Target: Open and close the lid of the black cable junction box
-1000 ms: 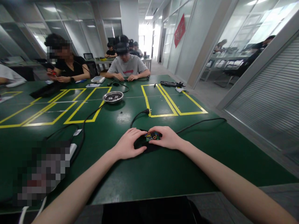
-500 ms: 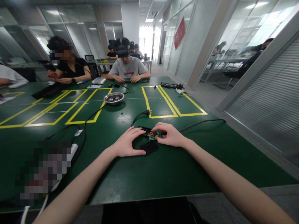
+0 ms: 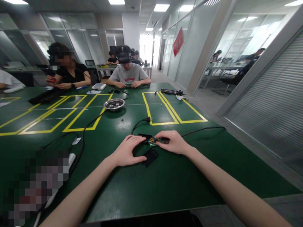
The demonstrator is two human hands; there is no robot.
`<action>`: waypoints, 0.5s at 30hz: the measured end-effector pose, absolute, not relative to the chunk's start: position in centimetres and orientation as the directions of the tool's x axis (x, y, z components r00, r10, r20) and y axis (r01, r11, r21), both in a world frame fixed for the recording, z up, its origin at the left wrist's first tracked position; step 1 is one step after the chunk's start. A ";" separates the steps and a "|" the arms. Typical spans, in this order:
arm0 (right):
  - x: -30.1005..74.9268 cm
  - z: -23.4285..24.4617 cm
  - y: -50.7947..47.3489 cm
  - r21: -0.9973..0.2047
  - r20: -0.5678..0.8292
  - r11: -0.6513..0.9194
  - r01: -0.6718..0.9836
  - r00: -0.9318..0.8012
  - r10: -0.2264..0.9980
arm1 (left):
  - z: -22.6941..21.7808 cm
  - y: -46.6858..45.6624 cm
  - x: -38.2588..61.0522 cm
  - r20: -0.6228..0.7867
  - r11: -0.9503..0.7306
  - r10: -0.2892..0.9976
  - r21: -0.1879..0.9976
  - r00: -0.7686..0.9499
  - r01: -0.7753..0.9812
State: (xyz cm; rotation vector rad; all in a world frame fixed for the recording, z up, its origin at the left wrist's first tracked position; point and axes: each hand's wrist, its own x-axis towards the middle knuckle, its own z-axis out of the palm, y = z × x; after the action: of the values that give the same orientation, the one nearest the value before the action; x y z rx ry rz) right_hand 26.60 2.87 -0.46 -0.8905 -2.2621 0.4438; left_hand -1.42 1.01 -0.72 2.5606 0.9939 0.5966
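A small green circuit board with coloured parts lies on the green table between my two hands. My right hand pinches the board's right end, and a black cable runs off to the right from under it. My left hand curves over the table with its thumb against a loose black cover piece and its fingers by a second black shell piece. That hand rests there with its fingers spread and holds nothing.
A black cord with a plug lies just beyond my hands. Further off stands a metal bowl beside yellow tape boxes. A power strip and cables lie to the left. Two people sit working at the far side.
The black casing that lay whole under my hands has come apart. One black piece now lies loose near my left thumb, and the board sits exposed further from me.
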 end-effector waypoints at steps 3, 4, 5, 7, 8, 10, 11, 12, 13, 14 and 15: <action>26.7 -0.4 2.8 -0.498 0.460 0.749 0.437 -0.598 0.656 | -0.8 1.0 -1.5 0.249 -0.696 0.702 0.440 0.668 0.568; 26.7 -0.4 2.8 -0.501 0.455 0.750 0.432 -0.606 0.653 | -0.8 1.0 -1.5 0.243 -0.693 0.705 0.437 0.666 0.574; 26.7 -0.4 2.9 -0.503 0.446 0.747 0.435 -0.609 0.656 | -0.9 1.0 -1.5 0.237 -0.690 0.707 0.434 0.666 0.579; 26.8 -0.4 2.9 -0.504 0.424 0.732 0.458 -0.607 0.672 | -0.9 1.1 -1.6 0.230 -0.690 0.707 0.429 0.668 0.582; 26.8 -0.4 3.0 -0.502 0.414 0.727 0.469 -0.607 0.678 | -0.9 1.1 -1.7 0.231 -0.692 0.706 0.426 0.670 0.582; 26.8 -0.3 2.9 -0.486 0.400 0.730 0.480 -0.621 0.674 | -1.0 1.1 -1.8 0.225 -0.698 0.699 0.420 0.679 0.580; 26.8 -0.2 2.8 -0.468 0.397 0.739 0.484 -0.633 0.665 | -1.0 1.1 -1.8 0.220 -0.697 0.700 0.418 0.680 0.582; 26.8 0.0 2.8 -0.443 0.394 0.750 0.492 -0.645 0.655 | -1.1 1.1 -1.9 0.214 -0.695 0.702 0.417 0.680 0.586; 26.9 0.2 2.7 -0.411 0.388 0.757 0.507 -0.655 0.649 | -1.1 1.1 -1.9 0.210 -0.691 0.705 0.418 0.677 0.590; 26.9 0.4 2.6 -0.376 0.375 0.757 0.535 -0.659 0.652 | -1.1 1.1 -1.9 0.209 -0.688 0.708 0.420 0.674 0.592; 27.0 0.6 2.6 -0.339 0.353 0.745 0.574 -0.657 0.666 | -1.1 1.1 -1.9 0.212 -0.686 0.711 0.422 0.671 0.593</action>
State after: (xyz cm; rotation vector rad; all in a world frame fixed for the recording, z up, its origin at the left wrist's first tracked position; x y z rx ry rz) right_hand 26.97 2.61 0.56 -0.9416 -2.4856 0.2728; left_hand -1.95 1.11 -1.15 2.5686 1.0340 0.5210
